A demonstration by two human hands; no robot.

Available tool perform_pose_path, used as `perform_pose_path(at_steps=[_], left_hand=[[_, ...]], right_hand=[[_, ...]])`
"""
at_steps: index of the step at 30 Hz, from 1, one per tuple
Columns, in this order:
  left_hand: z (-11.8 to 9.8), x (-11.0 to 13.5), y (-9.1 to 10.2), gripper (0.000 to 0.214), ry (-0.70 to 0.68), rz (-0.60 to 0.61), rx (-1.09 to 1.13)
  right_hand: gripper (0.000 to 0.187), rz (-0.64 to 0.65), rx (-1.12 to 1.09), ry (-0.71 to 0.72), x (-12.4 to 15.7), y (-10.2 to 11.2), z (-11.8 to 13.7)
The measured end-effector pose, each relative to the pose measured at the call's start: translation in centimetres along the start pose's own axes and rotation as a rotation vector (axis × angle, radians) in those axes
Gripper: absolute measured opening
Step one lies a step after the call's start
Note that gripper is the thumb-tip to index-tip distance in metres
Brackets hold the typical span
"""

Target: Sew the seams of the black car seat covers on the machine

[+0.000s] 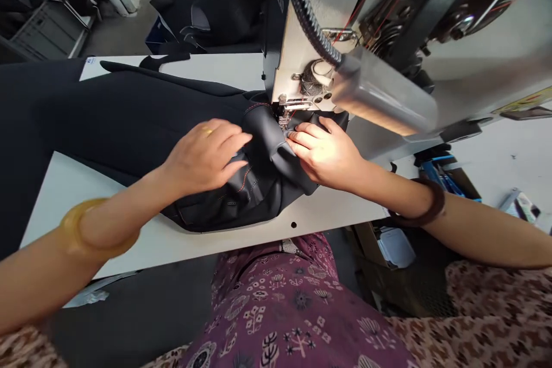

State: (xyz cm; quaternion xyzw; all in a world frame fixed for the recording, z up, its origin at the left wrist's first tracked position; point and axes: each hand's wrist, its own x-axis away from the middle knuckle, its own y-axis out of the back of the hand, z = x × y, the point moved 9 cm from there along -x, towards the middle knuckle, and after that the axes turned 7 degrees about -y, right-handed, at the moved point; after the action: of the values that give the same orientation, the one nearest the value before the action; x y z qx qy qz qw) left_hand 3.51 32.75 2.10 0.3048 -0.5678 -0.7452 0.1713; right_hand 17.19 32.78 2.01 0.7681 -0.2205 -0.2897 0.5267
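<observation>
A large black leather-like piece with red stitching lies bunched in folds on the white sewing table. Part of it sits beneath the presser foot of a sewing machine. My right hand is at the right of the needle, its fingertips gripping a fold of the piece close to the foot. My left hand is over the piece on the left, thumb and fingers apart, holding nothing that I can see. Whether its fingertips touch the material, I cannot tell. Red thread runs down the machine head.
A lamp on a braided cable lights the needle area. The white table ends just before my lap. Behind it, more black material is piled over a blue bin. Boxes stand at the right.
</observation>
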Motion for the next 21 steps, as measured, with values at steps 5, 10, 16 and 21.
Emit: perform_pose_path(at_steps=[5, 10, 16, 21], left_hand=[[-2.7, -6.2, 1.2, 0.019, -0.365, -0.232, 0.040], [-3.0, -5.1, 0.6, 0.026, -0.439, -0.301, -0.072], [-3.0, -4.8, 0.8, 0.025, -0.396, -0.278, -0.137], [-3.8, -4.7, 1.6, 0.024, -0.387, -0.339, -0.236]], right_hand=[[0.034, -0.033, 0.014, 0.017, 0.2, 0.1, 0.2], [0.036, 0.084, -0.002, -0.007, -0.5, -0.4, 0.1], [0.036, 0.188, -0.071, -0.003, -1.0, -0.5, -0.1], [0.037, 0.180, -0.113, -0.051, -1.2, -0.9, -1.1]])
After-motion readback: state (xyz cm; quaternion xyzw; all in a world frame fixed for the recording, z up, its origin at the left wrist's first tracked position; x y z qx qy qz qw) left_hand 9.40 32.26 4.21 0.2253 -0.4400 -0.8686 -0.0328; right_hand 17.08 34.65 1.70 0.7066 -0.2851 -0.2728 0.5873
